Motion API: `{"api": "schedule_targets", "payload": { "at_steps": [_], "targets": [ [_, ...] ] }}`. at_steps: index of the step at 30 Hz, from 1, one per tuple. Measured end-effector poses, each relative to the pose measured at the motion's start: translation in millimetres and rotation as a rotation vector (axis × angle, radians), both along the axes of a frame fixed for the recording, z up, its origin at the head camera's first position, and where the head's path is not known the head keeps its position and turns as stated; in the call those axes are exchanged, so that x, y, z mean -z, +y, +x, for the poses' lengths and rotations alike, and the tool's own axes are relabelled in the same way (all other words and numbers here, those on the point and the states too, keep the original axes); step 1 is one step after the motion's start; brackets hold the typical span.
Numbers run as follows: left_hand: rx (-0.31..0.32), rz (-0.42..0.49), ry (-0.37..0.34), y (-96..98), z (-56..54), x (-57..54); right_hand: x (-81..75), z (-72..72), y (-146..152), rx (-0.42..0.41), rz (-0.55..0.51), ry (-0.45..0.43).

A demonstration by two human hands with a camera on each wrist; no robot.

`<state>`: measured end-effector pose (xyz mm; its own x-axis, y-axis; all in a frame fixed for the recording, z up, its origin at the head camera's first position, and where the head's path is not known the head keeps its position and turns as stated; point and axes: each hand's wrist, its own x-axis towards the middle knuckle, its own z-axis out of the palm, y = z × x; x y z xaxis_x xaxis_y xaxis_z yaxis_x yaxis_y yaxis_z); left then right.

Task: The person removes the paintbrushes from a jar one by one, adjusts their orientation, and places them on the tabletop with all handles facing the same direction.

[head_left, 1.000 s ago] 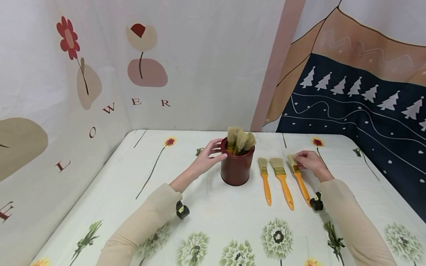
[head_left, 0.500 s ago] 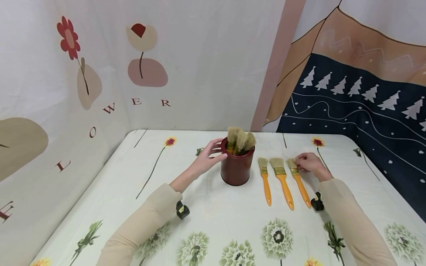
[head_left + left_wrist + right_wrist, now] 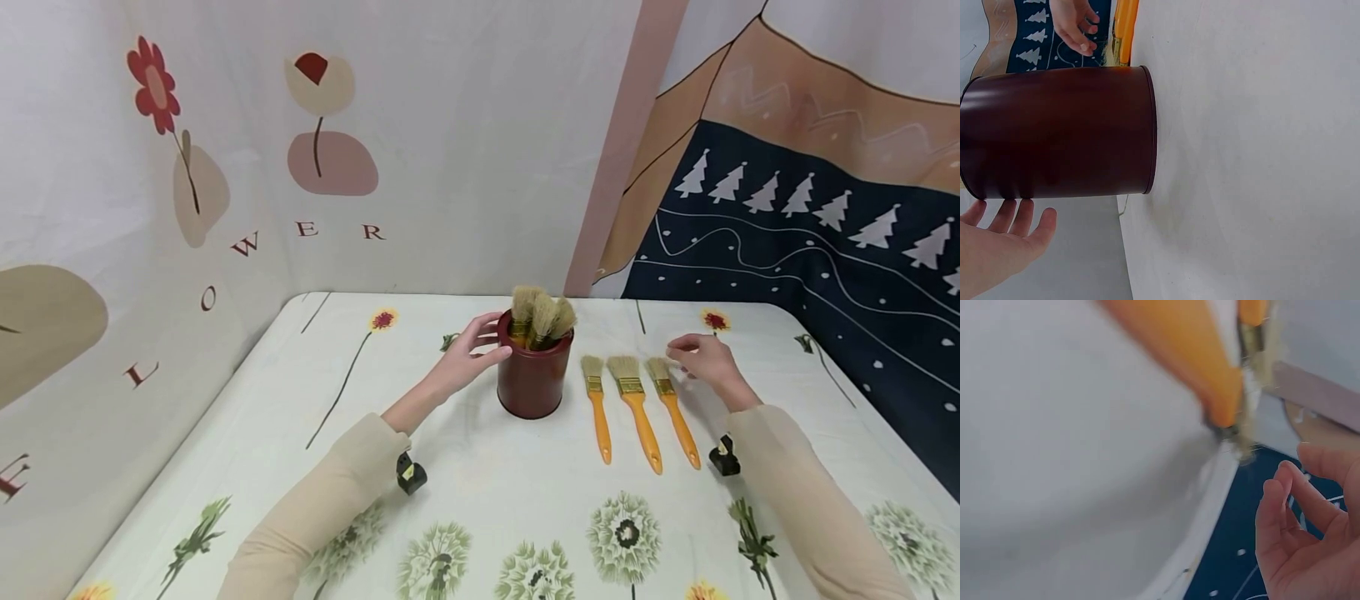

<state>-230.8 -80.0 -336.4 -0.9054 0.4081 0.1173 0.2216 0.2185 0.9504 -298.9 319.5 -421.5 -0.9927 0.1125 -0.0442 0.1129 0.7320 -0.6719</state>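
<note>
A dark red can stands upright on the table with several bristle-up brushes in it. Fingertips of my left hand rest against the can's left side near its rim, fingers extended; the left wrist view shows them along the can wall. Right of the can lie a narrow paintbrush, a wider paintbrush and another paintbrush, side by side with orange handles toward me. My right hand hovers just beside the rightmost brush's bristles, holding nothing, its fingers loosely bent in the right wrist view.
A white cloth printed with flowers and dandelions covers the table. Behind it hangs a pale printed curtain, and at the right a dark panel with white trees.
My right hand has let go of the rightmost paintbrush, now flat beside the other two, and moved slightly up and right. My left hand has stayed against the can.
</note>
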Motion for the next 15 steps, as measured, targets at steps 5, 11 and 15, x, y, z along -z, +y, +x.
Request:
{"api": "schedule_targets", "payload": {
  "at_steps": [5,11,15],
  "targets": [
    [-0.001,-0.001,-0.004,0.0,-0.1,0.0,28.8,-26.0,13,-0.005,0.021,0.144],
    [-0.001,-0.004,-0.002,-0.3,-0.3,0.0,29.3,-30.1,-1,-0.041,0.007,0.242],
    [0.002,-0.002,0.005,-0.3,-0.4,0.0,12.7,-18.4,-21,-0.071,-0.007,0.249]
  ]
}}
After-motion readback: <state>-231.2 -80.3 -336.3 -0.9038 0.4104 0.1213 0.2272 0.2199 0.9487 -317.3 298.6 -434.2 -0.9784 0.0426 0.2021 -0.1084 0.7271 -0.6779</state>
